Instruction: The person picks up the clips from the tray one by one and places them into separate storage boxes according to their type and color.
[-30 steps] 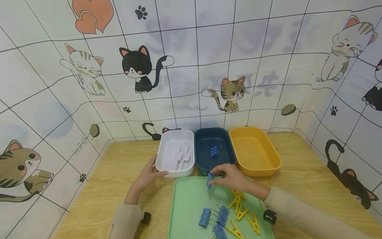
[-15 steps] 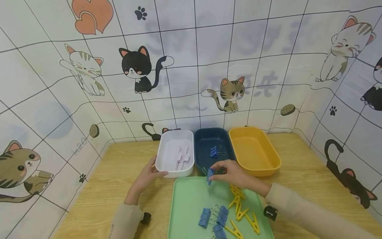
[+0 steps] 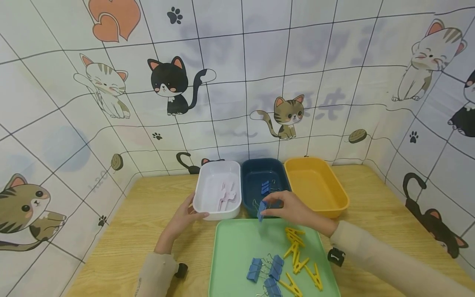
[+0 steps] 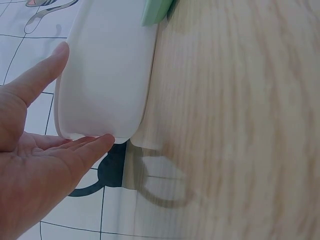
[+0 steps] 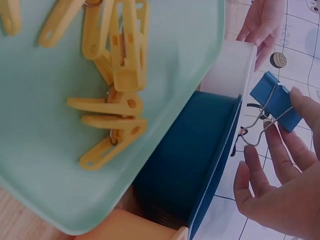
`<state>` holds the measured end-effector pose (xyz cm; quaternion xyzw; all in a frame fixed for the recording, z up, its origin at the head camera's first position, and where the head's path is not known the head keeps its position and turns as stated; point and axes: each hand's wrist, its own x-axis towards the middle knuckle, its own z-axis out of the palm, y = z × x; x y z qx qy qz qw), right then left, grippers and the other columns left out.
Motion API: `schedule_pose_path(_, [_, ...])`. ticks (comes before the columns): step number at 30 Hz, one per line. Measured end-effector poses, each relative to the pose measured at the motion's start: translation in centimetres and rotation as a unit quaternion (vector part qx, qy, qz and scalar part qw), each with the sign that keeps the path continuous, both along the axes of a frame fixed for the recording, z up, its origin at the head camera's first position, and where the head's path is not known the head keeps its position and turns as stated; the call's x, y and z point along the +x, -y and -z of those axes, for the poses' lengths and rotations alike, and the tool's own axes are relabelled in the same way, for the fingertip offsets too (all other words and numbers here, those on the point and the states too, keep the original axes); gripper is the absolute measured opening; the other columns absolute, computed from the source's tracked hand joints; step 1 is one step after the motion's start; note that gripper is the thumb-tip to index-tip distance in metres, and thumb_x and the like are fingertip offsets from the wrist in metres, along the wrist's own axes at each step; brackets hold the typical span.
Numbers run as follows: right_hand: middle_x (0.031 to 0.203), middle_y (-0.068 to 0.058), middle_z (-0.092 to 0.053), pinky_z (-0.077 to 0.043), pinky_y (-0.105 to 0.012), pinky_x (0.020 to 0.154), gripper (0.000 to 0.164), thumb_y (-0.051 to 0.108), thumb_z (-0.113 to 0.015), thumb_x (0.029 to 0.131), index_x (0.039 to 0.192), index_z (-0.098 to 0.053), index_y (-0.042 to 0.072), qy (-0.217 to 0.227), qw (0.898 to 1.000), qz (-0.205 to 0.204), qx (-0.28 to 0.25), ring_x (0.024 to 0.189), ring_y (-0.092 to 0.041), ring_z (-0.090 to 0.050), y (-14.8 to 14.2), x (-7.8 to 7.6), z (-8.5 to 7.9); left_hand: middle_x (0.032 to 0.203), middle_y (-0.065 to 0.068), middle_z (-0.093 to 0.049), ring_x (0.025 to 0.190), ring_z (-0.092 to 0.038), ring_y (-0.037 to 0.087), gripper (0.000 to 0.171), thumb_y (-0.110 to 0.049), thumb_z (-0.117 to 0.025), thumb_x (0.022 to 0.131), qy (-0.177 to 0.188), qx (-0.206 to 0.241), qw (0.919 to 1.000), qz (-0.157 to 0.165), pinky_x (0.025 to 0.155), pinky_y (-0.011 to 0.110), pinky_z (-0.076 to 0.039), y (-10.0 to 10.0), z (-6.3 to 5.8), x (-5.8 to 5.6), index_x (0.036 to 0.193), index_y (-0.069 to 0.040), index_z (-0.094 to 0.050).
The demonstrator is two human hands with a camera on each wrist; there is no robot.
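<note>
Blue binder clip (image 3: 262, 210), wire handles out to the side, is pinched between the thumb and fingers of the right hand (image 3: 291, 210), held up off the tray at the near rim of a dark blue bin (image 3: 246, 206). At least one more blue clip (image 3: 265, 188) lies in that bin, partly behind the hand. The left hand (image 3: 182, 220) rests at the near left corner of a white bin (image 3: 208, 181), its thumb and fingers apart, the thumb at the near rim and the others along the left side. Pale pink pieces (image 3: 227, 196) lie in the white bin, too small to make out well. To the right of the dark blue bin stands a yellow bin (image 3: 315, 183). Nearer the person, a light green tray (image 3: 231, 243) bears three blue binder clips (image 3: 276, 268) and, on its right half, several yellow clothespins (image 3: 315, 277). Everything stands on a wood-grained table (image 3: 148, 206), backed by a white covering (image 3: 230, 95) printed with cats and grid lines.
</note>
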<state>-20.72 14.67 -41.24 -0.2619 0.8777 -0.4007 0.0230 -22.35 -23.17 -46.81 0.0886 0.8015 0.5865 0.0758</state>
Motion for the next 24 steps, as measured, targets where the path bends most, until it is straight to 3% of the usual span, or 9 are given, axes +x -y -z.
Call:
schedule_pose_path(14, [0.114, -0.012, -0.076, -0.058, -0.033, 0.086, 0.035, 0.023, -0.083, 0.092, 0.118, -0.076, 0.001, -0.005, 1.000, 0.015, 0.007, 0.105, -0.035, -0.068, -0.4, -1.3, -1.0, 0.173, 0.023, -0.021, 0.153, -0.034, 0.052, 0.094, -0.010, -0.077, 0.096, -0.002, -0.003, 1.0000, 0.000, 0.118, 0.060, -0.042, -0.1, -0.1, 0.0, 0.168, -0.005, -0.018])
schedule_pose_path(24, [0.124, -0.014, -0.074, -0.060, -0.048, 0.096, 0.039, 0.025, -0.082, 0.094, 0.124, -0.075, 0.002, 0.016, 0.999, 0.036, 0.002, 0.114, -0.035, -0.066, -0.8, -2.1, -1.5, 0.173, 0.022, -0.021, 0.154, -0.031, 0.051, 0.093, -0.010, -0.077, 0.096, -0.003, -0.006, 1.0000, 0.001, 0.119, 0.062, -0.040, 0.0, 0.0, -0.2, 0.169, -0.007, -0.018])
